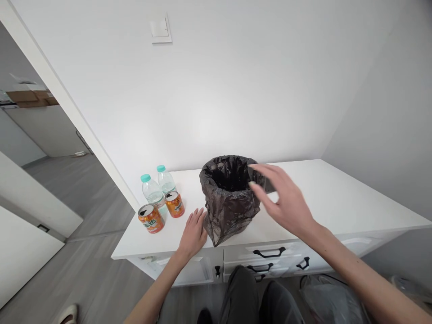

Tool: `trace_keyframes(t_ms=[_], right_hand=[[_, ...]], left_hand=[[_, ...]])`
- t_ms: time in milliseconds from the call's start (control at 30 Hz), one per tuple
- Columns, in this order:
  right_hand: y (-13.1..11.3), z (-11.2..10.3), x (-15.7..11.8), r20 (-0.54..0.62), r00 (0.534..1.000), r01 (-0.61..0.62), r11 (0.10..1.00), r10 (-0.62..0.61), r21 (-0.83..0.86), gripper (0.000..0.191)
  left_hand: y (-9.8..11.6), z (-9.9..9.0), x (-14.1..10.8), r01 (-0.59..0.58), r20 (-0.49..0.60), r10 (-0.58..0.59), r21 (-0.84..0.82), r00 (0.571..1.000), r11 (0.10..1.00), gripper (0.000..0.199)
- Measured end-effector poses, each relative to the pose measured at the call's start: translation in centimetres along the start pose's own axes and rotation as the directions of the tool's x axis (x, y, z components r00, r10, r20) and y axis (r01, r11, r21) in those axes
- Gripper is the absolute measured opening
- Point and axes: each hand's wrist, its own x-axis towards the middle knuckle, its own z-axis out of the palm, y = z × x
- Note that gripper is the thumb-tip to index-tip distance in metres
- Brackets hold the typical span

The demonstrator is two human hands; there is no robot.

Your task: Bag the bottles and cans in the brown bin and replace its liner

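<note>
A bin lined with a black plastic bag [231, 211] stands on the white cabinet top, its mouth facing up and the bag folded over the rim. My left hand [195, 231] lies flat on the cabinet top beside the bag's left side, fingers stretched out and nothing in it. Over the bag's right rim is my right hand [281, 193], thumb and fingers apart with nothing between them. Left of the bag are two opened orange drink cans, a nearer can [151, 219] and a farther can [174, 204]. Behind them stand two clear bottles with teal caps, a left bottle [152, 191] and a right bottle [166, 181].
The white cabinet top [303, 198] runs along the wall, with black-handled drawers [266, 254] below its front edge. A light switch [160, 29] is on the wall. At left a doorway opens onto grey floor [97, 193]. A clear plastic bag [332, 299] lies low at right.
</note>
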Motion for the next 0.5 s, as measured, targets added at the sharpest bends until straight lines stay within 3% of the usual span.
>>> trace_keyframes(t_ms=[67, 133, 233, 333, 400, 500], right_hand=[[2.5, 1.1, -2.9, -0.221, 0.961, -0.164, 0.986, 0.165, 0.025, 0.038], [6.2, 3.1, -6.5, -0.267, 0.885, -0.363, 0.925, 0.381, 0.113, 0.039], [12.4, 7.0, -11.9, -0.072, 0.756, -0.613, 0.742, 0.651, 0.273, 0.047], [17.1, 10.7, -15.2, 0.091, 0.671, -0.707, 0.598, 0.736, 0.377, 0.047], [18.7, 12.2, -16.1, 0.12, 0.64, -0.741, 0.569, 0.759, 0.357, 0.041], [19.4, 13.0, -16.3, 0.136, 0.66, -0.745, 0.621, 0.739, 0.244, 0.032]], left_hand=[[0.3, -1.0, -1.3, -0.024, -0.049, 0.02, -0.1, 0.999, 0.995, 0.053], [0.1, -3.2, -2.0, -0.028, -0.111, 0.01, -0.168, 0.994, 0.985, 0.049], [-1.3, -8.8, -0.2, 0.002, -0.232, -0.032, -0.128, 0.972, 0.992, 0.047], [-3.5, -15.4, 4.6, 0.057, -0.318, -0.041, 0.041, 0.947, 0.998, 0.045], [-5.0, -19.1, 8.1, 0.13, -0.333, -0.063, 0.185, 0.941, 0.974, 0.046], [-6.5, -22.3, 12.2, 0.227, -0.274, -0.119, 0.406, 0.954, 0.885, 0.054]])
